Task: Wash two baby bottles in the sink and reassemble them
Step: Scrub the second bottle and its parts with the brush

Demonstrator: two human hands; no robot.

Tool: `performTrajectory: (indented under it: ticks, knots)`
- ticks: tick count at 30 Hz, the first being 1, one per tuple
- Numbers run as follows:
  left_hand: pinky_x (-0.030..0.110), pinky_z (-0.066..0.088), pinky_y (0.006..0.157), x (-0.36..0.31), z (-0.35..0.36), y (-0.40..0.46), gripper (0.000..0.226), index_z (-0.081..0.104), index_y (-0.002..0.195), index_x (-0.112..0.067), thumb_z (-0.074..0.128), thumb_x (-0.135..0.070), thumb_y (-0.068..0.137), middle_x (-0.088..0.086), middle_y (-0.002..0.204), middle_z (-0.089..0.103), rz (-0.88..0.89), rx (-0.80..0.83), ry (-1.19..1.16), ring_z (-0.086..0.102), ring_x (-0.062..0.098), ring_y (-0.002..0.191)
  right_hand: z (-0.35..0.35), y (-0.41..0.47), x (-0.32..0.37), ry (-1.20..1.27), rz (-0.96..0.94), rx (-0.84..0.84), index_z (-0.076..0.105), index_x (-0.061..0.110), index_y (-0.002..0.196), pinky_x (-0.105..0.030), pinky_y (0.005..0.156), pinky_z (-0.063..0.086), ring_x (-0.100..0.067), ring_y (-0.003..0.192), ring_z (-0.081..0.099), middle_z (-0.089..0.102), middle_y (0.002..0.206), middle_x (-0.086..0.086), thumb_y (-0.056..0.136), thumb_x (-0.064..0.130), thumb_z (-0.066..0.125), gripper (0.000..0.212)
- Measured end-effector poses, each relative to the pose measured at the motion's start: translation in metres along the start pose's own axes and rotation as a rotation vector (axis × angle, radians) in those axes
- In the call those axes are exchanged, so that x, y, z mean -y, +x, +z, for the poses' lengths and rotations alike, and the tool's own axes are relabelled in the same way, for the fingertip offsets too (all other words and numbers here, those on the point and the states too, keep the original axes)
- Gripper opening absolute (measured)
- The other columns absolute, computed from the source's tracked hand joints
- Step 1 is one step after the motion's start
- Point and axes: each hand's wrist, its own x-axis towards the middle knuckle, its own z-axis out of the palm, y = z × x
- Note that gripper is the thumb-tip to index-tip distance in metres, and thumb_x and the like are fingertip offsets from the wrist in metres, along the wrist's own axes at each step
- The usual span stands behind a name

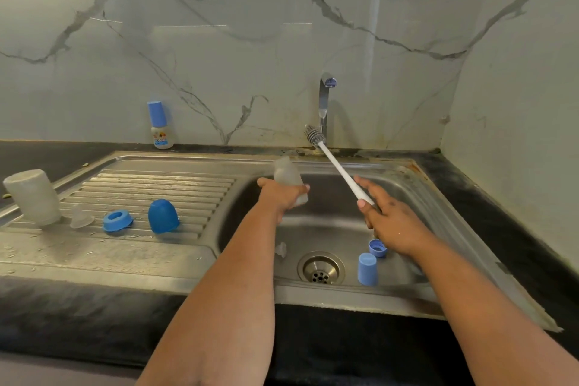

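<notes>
left hand [283, 194] grips the clear bottle [289, 177] over the sink [407, 172]; right hand [387, 216] clasps the brush [336, 166] just beside.

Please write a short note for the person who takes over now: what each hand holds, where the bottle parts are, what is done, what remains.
Left hand grips a clear bottle body over the sink. Right hand grips the bottle brush, its head outside the bottle.
Drainboard: large bottle body, clear nipple, blue ring, blue dome cap.
Basin: blue cap, blue ring, a nipple.
Nothing is reassembled. Left: brush, rinse, assemble both.
</notes>
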Motion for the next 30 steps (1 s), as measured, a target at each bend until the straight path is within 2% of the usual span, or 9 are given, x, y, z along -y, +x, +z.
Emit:
performTrajectory:
  ticks: [4,8,12,14,16,18,20,24,30]
  knots:
    - [0.041,0.045,0.089,0.009,-0.007,0.004,0.065,0.034,0.137,-0.013,0.072,-0.029,0.086,0.012,0.129,0.053,0.118,-0.042,0.081,0.053,0.028,0.110,0.000,0.001,-0.004,-0.059,-0.038,0.061,0.037,0.052,0.140,-0.020,0.067,0.041,-0.003,0.070,0.048,0.049,0.084,0.017,0.101,0.033,0.045,0.044]
    - [0.040,0.050,0.087,0.005,-0.008,0.004,0.058,0.038,0.140,-0.017,0.064,-0.035,0.091,0.011,0.128,0.054,0.246,0.032,0.152,0.054,0.026,0.107,0.001,0.006,-0.011,-0.110,0.005,0.040,0.036,0.052,0.142,-0.021,0.072,0.039,-0.005,0.073,0.047,0.048,0.096,0.006,0.101,0.034,0.046,0.046]
    - [0.035,0.045,0.088,0.003,-0.003,0.003,0.057,0.036,0.143,-0.020,0.060,-0.035,0.094,0.011,0.132,0.052,0.347,0.046,0.320,0.053,0.027,0.112,0.000,0.007,-0.014,-0.123,0.006,0.003,0.033,0.055,0.140,-0.018,0.059,0.042,-0.012,0.072,0.055,0.051,0.096,0.004,0.101,0.036,0.045,0.045]
    - [0.034,0.043,0.087,0.001,-0.001,0.001,0.057,0.034,0.144,-0.021,0.059,-0.034,0.094,0.014,0.134,0.045,0.375,-0.005,0.395,0.051,0.032,0.116,0.001,0.007,-0.012,-0.135,0.008,0.002,0.033,0.055,0.141,-0.021,0.069,0.044,-0.013,0.078,0.053,0.050,0.098,0.005,0.101,0.036,0.044,0.045]
    - [0.039,0.045,0.093,0.001,-0.003,0.003,0.056,0.035,0.142,-0.021,0.059,-0.034,0.094,0.017,0.133,0.041,0.354,-0.142,0.392,0.050,0.036,0.116,0.001,0.006,-0.010,-0.113,-0.002,0.035,0.036,0.054,0.140,-0.024,0.073,0.044,-0.010,0.076,0.050,0.051,0.090,0.007,0.100,0.035,0.047,0.045]
    - [0.045,0.046,0.095,0.003,-0.009,0.007,0.054,0.036,0.139,-0.020,0.060,-0.035,0.093,0.018,0.132,0.043,0.304,-0.224,0.322,0.050,0.036,0.115,-0.001,0.002,-0.008,-0.052,0.005,0.110,0.040,0.054,0.136,-0.022,0.063,0.044,-0.009,0.067,0.049,0.050,0.076,0.008,0.100,0.033,0.049,0.043]
    - [0.044,0.044,0.094,0.005,-0.015,0.010,0.054,0.037,0.139,-0.022,0.061,-0.034,0.092,0.018,0.133,0.043,0.291,-0.188,0.348,0.048,0.036,0.117,0.000,0.000,-0.008,-0.107,0.016,0.155,0.040,0.052,0.137,-0.017,0.057,0.040,-0.006,0.064,0.048,0.047,0.072,0.013,0.100,0.032,0.048,0.043]
    - [0.043,0.040,0.097,-0.002,-0.006,0.005,0.058,0.032,0.143,-0.027,0.061,-0.030,0.093,0.015,0.133,0.035,0.360,-0.126,0.448,0.038,0.035,0.122,0.006,0.003,-0.010,-0.173,0.042,0.099,0.038,0.047,0.143,-0.020,0.063,0.041,-0.005,0.069,0.051,0.050,0.083,0.010,0.101,0.033,0.046,0.045]
    - [0.046,0.043,0.099,0.001,-0.002,0.004,0.060,0.031,0.142,-0.020,0.061,-0.035,0.093,0.017,0.135,0.038,0.280,-0.164,0.372,0.046,0.036,0.119,0.004,0.004,-0.009,-0.110,0.069,0.054,0.040,0.047,0.141,-0.018,0.057,0.040,-0.007,0.068,0.052,0.049,0.082,0.011,0.101,0.033,0.046,0.043]
